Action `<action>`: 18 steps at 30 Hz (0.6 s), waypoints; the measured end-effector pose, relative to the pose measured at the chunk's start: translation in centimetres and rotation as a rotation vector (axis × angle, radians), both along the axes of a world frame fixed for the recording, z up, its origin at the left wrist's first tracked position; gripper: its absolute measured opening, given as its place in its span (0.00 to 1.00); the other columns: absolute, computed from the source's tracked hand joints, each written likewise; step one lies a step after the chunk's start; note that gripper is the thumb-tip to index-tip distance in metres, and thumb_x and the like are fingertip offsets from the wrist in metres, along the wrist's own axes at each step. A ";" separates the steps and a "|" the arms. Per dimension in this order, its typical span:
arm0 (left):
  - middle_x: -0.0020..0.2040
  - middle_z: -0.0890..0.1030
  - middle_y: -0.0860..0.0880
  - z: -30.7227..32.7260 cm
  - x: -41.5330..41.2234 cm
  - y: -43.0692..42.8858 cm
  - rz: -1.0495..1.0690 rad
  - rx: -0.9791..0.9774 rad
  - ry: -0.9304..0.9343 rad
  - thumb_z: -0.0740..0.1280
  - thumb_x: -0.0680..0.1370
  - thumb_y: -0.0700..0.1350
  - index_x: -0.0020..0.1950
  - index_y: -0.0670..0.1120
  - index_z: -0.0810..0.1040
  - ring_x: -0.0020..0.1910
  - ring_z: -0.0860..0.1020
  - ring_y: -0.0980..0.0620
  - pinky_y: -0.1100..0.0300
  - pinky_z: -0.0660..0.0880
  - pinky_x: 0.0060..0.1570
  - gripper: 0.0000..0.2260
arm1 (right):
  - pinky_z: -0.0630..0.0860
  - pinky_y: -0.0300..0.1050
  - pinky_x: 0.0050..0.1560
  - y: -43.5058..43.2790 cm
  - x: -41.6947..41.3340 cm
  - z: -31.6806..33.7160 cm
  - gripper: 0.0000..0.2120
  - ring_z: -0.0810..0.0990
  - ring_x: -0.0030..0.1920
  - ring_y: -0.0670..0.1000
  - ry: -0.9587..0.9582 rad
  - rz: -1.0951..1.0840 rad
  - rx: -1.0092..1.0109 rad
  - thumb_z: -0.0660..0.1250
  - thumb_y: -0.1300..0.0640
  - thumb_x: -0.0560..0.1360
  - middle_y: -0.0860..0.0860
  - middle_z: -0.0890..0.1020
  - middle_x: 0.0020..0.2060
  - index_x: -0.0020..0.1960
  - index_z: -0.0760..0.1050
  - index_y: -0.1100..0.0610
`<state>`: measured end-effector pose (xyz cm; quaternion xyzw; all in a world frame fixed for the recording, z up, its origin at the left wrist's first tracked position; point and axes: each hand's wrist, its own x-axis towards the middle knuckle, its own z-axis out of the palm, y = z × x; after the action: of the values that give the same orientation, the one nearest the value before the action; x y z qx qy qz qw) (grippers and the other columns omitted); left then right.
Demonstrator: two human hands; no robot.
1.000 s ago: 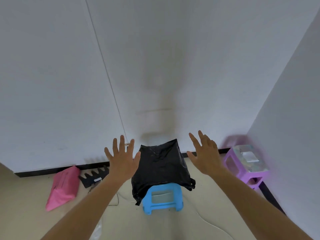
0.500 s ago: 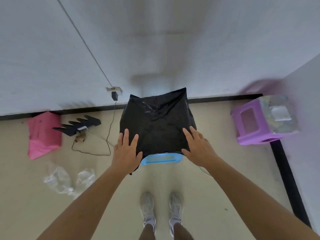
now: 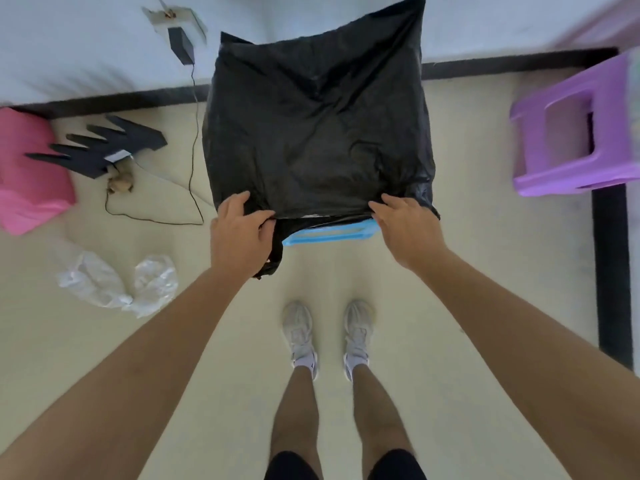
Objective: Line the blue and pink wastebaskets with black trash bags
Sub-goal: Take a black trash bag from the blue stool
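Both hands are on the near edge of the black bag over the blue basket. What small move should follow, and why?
Probably pull that edge down. Left hand and right hand pinch the black bag at its near edge, yet the blue basket rim shows bare below it.

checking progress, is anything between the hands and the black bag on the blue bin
Nothing visible. The left hand and right hand already pinch the near edge of the black trash bag, draped over the blue wastebasket.

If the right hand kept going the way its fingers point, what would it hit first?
Probably only more of the black trash bag that the right hand already pinches at the near edge; depth is unclear.
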<state>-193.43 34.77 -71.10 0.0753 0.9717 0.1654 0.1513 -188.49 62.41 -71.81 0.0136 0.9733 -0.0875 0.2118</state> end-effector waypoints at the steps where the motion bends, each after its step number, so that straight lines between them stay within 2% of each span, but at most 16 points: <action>1: 0.66 0.74 0.41 1.0 -0.3 0.3 0.020 0.010 -0.033 0.66 0.78 0.46 0.56 0.49 0.84 0.67 0.68 0.38 0.43 0.70 0.61 0.10 | 0.73 0.54 0.59 0.2 -0.3 1.1 0.19 0.73 0.66 0.58 0.007 0.011 0.005 0.59 0.55 0.82 0.52 0.71 0.72 0.73 0.69 0.50; 3: 0.67 0.74 0.42 3.3 -1.2 0.6 0.054 0.037 -0.034 0.65 0.79 0.47 0.58 0.50 0.83 0.68 0.67 0.40 0.43 0.69 0.63 0.11 | 0.74 0.54 0.56 0.4 -1.3 3.8 0.18 0.75 0.62 0.59 0.080 -0.007 0.007 0.58 0.55 0.83 0.52 0.75 0.68 0.72 0.70 0.51; 6: 0.64 0.77 0.43 6.8 -3.0 1.1 0.090 0.134 0.102 0.65 0.78 0.46 0.57 0.50 0.83 0.64 0.70 0.41 0.44 0.70 0.62 0.10 | 0.75 0.53 0.50 0.6 -2.8 7.6 0.15 0.78 0.54 0.59 0.278 -0.123 -0.043 0.58 0.55 0.82 0.54 0.81 0.57 0.66 0.76 0.53; 10: 0.60 0.78 0.46 11.0 -4.0 2.0 0.121 0.198 0.251 0.64 0.79 0.44 0.58 0.49 0.82 0.61 0.72 0.45 0.49 0.69 0.61 0.11 | 0.73 0.48 0.42 1.0 -2.9 11.9 0.10 0.78 0.47 0.57 0.459 -0.246 -0.142 0.61 0.59 0.80 0.53 0.82 0.49 0.56 0.79 0.55; 12: 0.58 0.79 0.47 12.9 -3.3 2.4 0.142 0.257 0.289 0.64 0.78 0.42 0.57 0.48 0.82 0.60 0.72 0.47 0.49 0.69 0.61 0.11 | 0.72 0.47 0.43 1.4 -1.7 13.9 0.09 0.78 0.45 0.56 0.524 -0.270 -0.153 0.63 0.61 0.78 0.52 0.82 0.48 0.55 0.79 0.55; 15: 0.52 0.81 0.50 16.0 -1.0 3.0 0.105 0.315 0.266 0.65 0.76 0.39 0.53 0.49 0.82 0.56 0.73 0.48 0.50 0.70 0.58 0.10 | 0.74 0.48 0.47 2.2 1.6 17.2 0.10 0.78 0.47 0.56 0.537 -0.351 -0.157 0.66 0.60 0.77 0.52 0.82 0.47 0.56 0.80 0.54; 18: 0.48 0.81 0.50 18.9 1.1 3.8 -0.039 0.314 0.203 0.66 0.75 0.38 0.49 0.48 0.81 0.51 0.75 0.47 0.52 0.69 0.53 0.07 | 0.73 0.50 0.47 3.8 6.0 20.7 0.12 0.78 0.46 0.59 0.480 -0.414 -0.122 0.70 0.59 0.73 0.54 0.80 0.44 0.57 0.80 0.55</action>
<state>-192.31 38.59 -52.25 0.1331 0.9425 0.3035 0.0420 -182.49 66.25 -51.16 0.1778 0.9649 -0.1877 -0.0459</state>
